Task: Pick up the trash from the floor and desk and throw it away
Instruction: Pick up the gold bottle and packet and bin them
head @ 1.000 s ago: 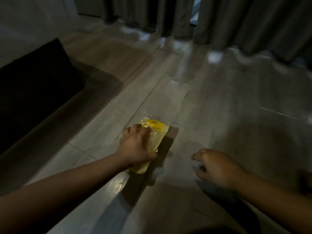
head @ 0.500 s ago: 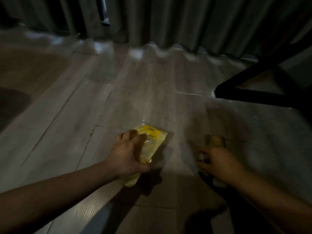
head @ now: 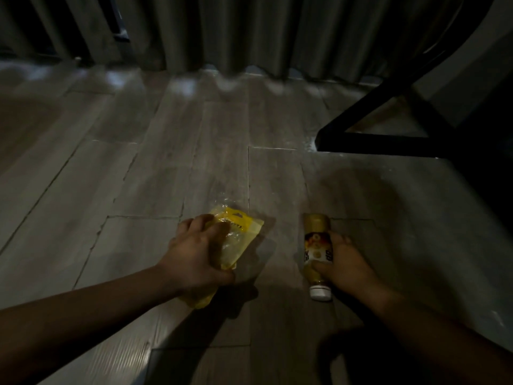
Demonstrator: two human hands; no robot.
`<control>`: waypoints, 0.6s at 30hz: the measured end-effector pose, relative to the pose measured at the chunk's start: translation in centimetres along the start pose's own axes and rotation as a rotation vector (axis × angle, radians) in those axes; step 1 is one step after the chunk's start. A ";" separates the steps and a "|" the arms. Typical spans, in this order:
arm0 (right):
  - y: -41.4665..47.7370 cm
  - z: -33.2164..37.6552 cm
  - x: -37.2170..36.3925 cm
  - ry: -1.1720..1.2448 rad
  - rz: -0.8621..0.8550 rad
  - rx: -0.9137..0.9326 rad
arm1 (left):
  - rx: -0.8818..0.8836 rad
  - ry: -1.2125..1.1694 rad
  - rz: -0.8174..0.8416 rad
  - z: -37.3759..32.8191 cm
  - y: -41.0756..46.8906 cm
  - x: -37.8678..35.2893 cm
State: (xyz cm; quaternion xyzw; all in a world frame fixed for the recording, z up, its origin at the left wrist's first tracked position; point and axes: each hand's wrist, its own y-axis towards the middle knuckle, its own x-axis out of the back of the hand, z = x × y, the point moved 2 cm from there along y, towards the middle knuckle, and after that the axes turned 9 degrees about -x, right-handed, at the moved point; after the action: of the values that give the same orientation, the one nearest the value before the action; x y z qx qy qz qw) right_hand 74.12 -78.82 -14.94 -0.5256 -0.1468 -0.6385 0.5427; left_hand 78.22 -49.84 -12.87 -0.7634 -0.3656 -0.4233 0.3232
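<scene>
Yellow wrapper (head: 245,232) gripped by left hand (head: 194,254), bottle (head: 316,245) by right hand (head: 348,263); open plank floor (head: 166,168) left of bottle, black frame (head: 374,143) beyond.

Stretched forward and low, palm down, the left grip (head: 194,257) curled over a yellow packet (head: 245,227) while the right grip (head: 348,266) wrapped round a small bottle (head: 316,243).

The left hand (head: 194,254) covers much of the yellow packet (head: 245,227), whose print is too blurred to read. The right hand (head: 348,266) hides one side of the bottle (head: 316,232) and part of its label. The black frame (head: 374,143) runs off the right edge, the curtains (head: 249,31) off the top.
</scene>
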 end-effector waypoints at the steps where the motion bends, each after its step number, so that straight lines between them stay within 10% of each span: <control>1: 0.2 -0.1 -0.3 0.017 0.000 -0.014 | 0.002 0.001 0.005 0.0 0.1 -0.1; 18: 1.0 -0.3 -2.6 0.206 0.014 -0.103 | 0.029 -0.066 -0.029 1.4 -0.9 0.0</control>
State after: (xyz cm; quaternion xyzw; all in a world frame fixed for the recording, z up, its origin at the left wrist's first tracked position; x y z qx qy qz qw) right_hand 74.45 -77.99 -17.56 -0.4855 -0.0537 -0.6921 0.5314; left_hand 78.01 -48.28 -13.29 -0.7667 -0.3934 -0.3972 0.3157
